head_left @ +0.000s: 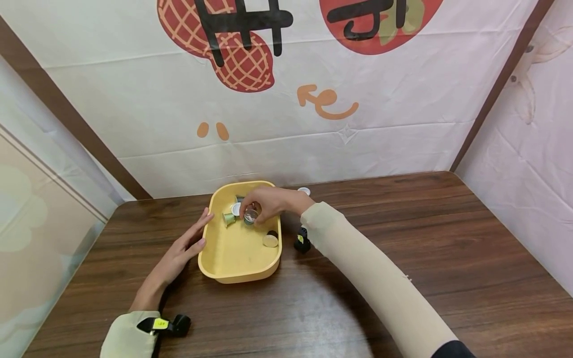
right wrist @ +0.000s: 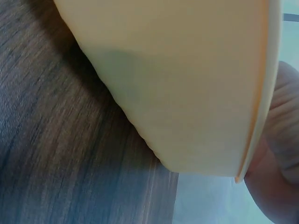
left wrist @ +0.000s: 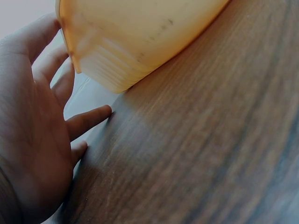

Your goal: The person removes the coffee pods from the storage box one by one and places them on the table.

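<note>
My right hand reaches over the far right rim of a yellow plastic bin. Its thumb and fingers pinch a small round capsule with a shiny, clear-looking face. Close by in the bin are a pale green capsule and a white round piece. My left hand has its fingers extended along the bin's left rim, the fingertips right at the edge. In the left wrist view, that hand is spread beside the bin wall. The right wrist view shows mostly the bin's outer side.
Nearer the bin's right wall lie a pale round disc and a small black piece. Outside it, a white round item lies near the back edge of the brown wooden table. A printed cloth hangs behind.
</note>
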`<state>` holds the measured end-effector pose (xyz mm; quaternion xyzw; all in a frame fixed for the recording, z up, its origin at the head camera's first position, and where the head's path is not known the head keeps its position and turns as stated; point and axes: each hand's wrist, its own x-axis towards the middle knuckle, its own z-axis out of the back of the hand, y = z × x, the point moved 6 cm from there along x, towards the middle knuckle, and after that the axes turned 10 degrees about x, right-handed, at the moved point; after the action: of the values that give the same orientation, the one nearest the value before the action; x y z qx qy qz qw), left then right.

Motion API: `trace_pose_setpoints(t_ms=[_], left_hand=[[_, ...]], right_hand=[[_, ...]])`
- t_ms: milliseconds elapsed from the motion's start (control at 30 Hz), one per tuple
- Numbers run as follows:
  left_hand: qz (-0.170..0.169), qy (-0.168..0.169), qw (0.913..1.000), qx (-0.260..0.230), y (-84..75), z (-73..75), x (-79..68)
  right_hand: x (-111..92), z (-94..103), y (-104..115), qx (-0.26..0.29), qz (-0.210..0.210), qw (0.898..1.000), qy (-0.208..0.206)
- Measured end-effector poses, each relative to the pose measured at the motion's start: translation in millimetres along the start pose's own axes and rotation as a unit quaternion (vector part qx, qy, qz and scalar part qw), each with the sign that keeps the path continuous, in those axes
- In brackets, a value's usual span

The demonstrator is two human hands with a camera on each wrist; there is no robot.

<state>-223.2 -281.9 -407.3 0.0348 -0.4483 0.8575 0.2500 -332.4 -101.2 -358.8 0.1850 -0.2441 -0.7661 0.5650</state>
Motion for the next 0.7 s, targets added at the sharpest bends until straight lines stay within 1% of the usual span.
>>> trace_pose_setpoints(t_ms=[233, 433, 700], left_hand=[[0.003, -0.002, 1.0000, 0.003, -0.7, 0.3, -0.1], [0.007, -0.002, 1.0000, 0.001, -0.8, 0.7, -0.2], [0.004, -0.002, 1.0000, 0.001, 0.5, 0.4, -0.1]], right_hand=[[-4, 4.3, 1, 0.012, 0.027, 0.999, -0.023], [-9, 11.3, -2, 0.047, 0.037, 0.997, -0.058], [-16, 19.3, -4, 0.028, 0.052, 0.993, -0.104]])
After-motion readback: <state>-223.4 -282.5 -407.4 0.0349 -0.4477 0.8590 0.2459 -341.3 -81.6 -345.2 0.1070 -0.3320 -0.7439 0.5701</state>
